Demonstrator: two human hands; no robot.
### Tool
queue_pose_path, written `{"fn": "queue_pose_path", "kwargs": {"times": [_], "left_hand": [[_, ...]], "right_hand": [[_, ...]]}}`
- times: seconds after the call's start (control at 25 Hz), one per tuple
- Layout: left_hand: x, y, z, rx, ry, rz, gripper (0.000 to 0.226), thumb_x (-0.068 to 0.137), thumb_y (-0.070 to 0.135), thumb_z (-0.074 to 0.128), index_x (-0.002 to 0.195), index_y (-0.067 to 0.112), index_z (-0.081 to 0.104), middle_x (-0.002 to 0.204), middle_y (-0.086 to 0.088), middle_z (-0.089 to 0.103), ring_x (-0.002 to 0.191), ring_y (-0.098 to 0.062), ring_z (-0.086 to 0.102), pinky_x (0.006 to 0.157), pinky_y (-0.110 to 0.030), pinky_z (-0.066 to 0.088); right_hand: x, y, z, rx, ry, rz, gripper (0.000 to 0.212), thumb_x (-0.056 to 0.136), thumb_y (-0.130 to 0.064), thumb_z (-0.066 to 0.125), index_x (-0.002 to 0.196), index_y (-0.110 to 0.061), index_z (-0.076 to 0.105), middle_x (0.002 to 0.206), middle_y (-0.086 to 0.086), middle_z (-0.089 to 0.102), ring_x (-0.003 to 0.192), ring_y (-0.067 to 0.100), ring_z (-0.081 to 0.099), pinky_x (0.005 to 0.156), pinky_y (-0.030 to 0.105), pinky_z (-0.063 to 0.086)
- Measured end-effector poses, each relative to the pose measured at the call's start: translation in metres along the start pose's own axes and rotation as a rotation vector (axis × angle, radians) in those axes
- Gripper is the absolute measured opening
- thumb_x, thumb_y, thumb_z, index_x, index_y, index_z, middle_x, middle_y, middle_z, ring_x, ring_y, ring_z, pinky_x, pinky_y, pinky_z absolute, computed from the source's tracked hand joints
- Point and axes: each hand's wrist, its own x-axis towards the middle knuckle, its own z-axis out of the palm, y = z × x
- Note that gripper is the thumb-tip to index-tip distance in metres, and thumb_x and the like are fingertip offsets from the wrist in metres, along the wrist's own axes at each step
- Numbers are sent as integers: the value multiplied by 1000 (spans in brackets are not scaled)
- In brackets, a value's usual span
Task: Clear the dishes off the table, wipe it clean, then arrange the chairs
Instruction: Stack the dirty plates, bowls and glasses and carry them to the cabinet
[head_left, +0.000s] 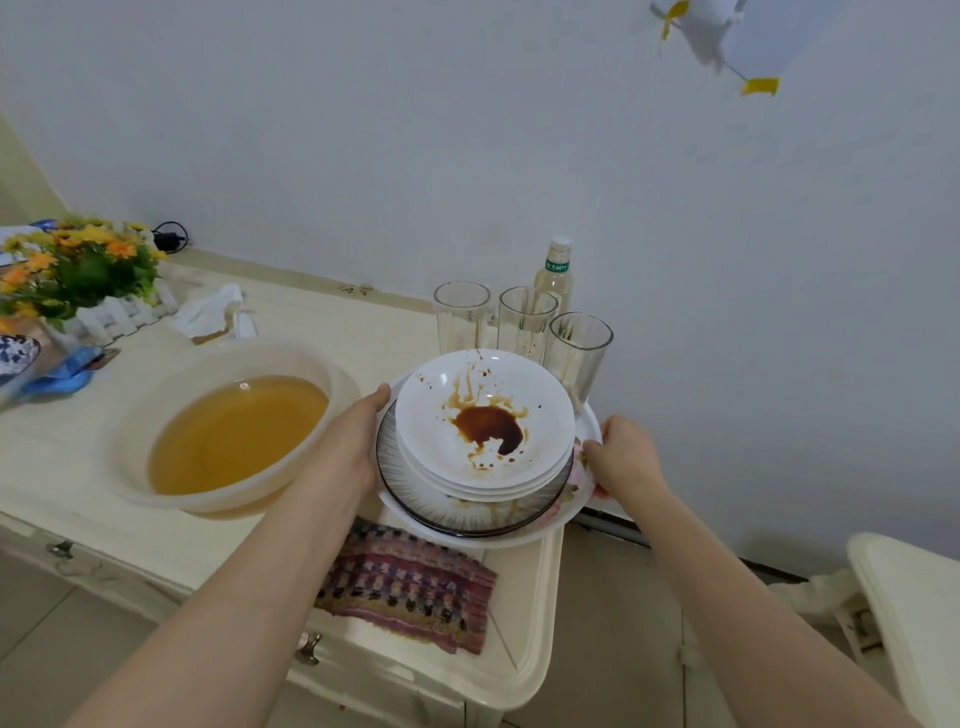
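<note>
Holding a stack of dishes (485, 447) from both sides, the person stands at the right end of a cream worktop (78, 467); the left hand (348, 441) lies along the stack's left edge with its thumb curled over the rim of the floral plate (584, 480) at the bottom, and the right hand (621, 457) grips that plate's right rim; on the plate sits a dark-rimmed striped plate (395, 478), then several white bowls, the top bowl (485, 415) pooled with brown sauce; just behind the stack stand three empty glasses (524, 322) and a bottle (556, 270); just left of it sits a basin (234, 431) of amber liquid; in front of it lies a woven cloth (410, 587); far left of it, flowers (78, 265).
</note>
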Motion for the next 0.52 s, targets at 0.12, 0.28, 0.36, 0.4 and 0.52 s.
{"fn": "queue_pose_path", "kwargs": {"times": [0.12,0.28,0.36,0.4,0.52], "left_hand": [[5,-2,-6,61,-34,53,38,83,35,66,111,11,67,99,-9,74,89,-30,71,76,-41,57],[13,-3,-11,147,-11,143,41,77,36,68,109,10,69,101,-6,74,93,-28,70,94,-46,51],[15,-3,-10,161,47,178,42,77,40,66,108,11,69,100,-4,74,94,-26,69,94,-45,51],[15,-3,-9,163,64,186,41,79,41,64,107,11,68,99,-3,74,93,-25,69,94,-44,51],[13,-3,-6,194,61,200,42,83,47,56,103,13,69,99,-2,74,95,-23,68,94,-45,51]], "right_hand": [[-1,-2,5,-7,-16,-1,15,88,-8,51,75,-12,44,79,10,53,70,27,56,43,26,43],[-3,-8,8,-13,-35,-1,29,90,-7,51,68,-18,36,73,5,47,61,19,48,36,20,33],[1,-10,8,2,-29,7,27,89,-6,51,67,-15,38,71,8,50,59,23,51,40,25,37],[1,-13,8,21,-27,20,27,89,-5,51,66,-13,39,68,8,50,57,25,53,41,27,41],[1,-17,8,33,-35,39,25,90,-5,51,67,-11,40,67,10,52,56,25,54,45,33,49]]}}
